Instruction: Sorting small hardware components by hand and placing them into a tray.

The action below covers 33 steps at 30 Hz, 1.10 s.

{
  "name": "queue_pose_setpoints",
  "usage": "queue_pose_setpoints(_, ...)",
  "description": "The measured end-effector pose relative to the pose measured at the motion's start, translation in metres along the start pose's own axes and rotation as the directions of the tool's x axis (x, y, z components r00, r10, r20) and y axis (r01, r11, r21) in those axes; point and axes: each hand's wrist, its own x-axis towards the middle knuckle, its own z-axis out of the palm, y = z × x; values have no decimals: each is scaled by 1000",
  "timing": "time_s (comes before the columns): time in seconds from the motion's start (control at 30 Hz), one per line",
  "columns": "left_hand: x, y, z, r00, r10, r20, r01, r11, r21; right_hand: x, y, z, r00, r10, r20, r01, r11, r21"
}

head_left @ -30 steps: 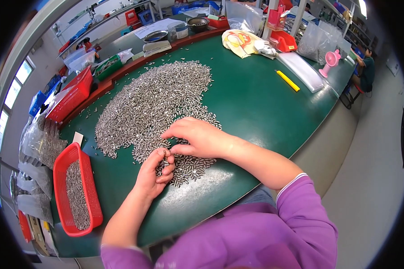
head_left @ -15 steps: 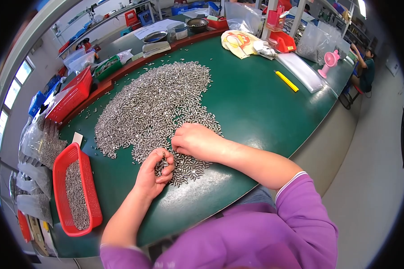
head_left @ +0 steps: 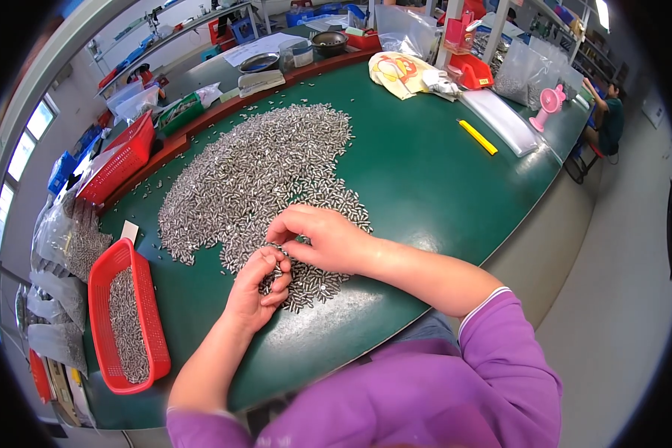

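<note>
A wide heap of small silvery metal pins (head_left: 239,164) covers the middle of the green table (head_left: 418,172). At the heap's near edge my left hand (head_left: 257,291) is curled, palm up, around a handful of the pins. My right hand (head_left: 325,237) reaches across just above it, thumb and forefinger pinched together by the left fingertips. Whatever lies in that pinch is too small to make out. On the left stands a long red plastic basket (head_left: 155,328), partly filled with similar pins.
Bags of small parts (head_left: 56,299) crowd the far left edge. A red ledge (head_left: 179,134) borders the table's back. To the right lie a yellow cutter knife (head_left: 477,137), a clear plastic sheet pack (head_left: 500,121) and a pink fan (head_left: 549,104). Another person (head_left: 608,119) sits far right.
My right hand has moved left from the pins on the table to the fingertips of my left hand. My left hand stays nearly in place, still curled around its pins.
</note>
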Motion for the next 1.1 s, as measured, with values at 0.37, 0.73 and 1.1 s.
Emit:
queue_pose_setpoints(0.37, 2, -2, 3, 1000, 15, 13, -16, 998, 64, 1, -7, -5, 979, 124, 165, -163, 954, 251)
queue_pose_setpoints(0.73, -1, -2, 3, 999, 18, -47, -14, 997, 72, 1, 15, -15, 986, 46, 157, -10, 975, -222)
queue_pose_setpoints(1.1, 0, -1, 5, 999, 18, -39, -15, 997, 75, -9, 34, -1, 975, 101, 198, -12, 913, -409)
